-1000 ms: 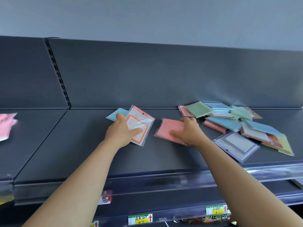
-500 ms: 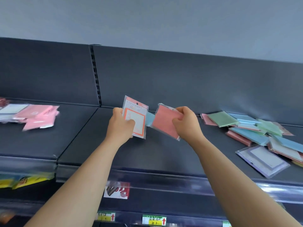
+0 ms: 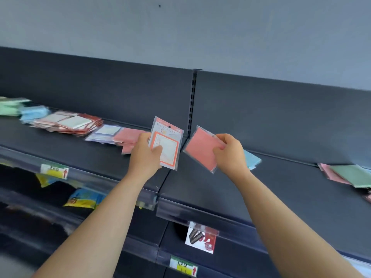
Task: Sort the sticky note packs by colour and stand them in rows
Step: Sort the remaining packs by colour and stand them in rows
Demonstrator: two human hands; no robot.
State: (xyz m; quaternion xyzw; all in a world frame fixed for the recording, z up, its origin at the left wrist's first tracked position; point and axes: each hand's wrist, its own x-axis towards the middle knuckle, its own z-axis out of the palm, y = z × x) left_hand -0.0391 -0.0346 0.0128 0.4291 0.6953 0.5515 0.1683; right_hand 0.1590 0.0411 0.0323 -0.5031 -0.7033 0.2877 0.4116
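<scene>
Shelf point(image 3: 281, 187) no longer carries them: left hand point(image 3: 143, 157) grips white pack point(image 3: 167, 145), right hand point(image 3: 228, 155) pinches pink pack point(image 3: 200, 149), both lifted twd sorted piles point(image 3: 68, 123).

Shelf point(image 3: 281, 193) bare between blue pack point(image 3: 252, 160) and mixed pile point(image 3: 349, 174); pink packs point(image 3: 126, 137) crowd left bay.

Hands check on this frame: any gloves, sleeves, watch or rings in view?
Both are bare. The left hand and right hand wear no gloves, and no rings show. The left forearm and right forearm are uncovered down to the frame edge: no sleeve, watch or wristband in sight.
</scene>
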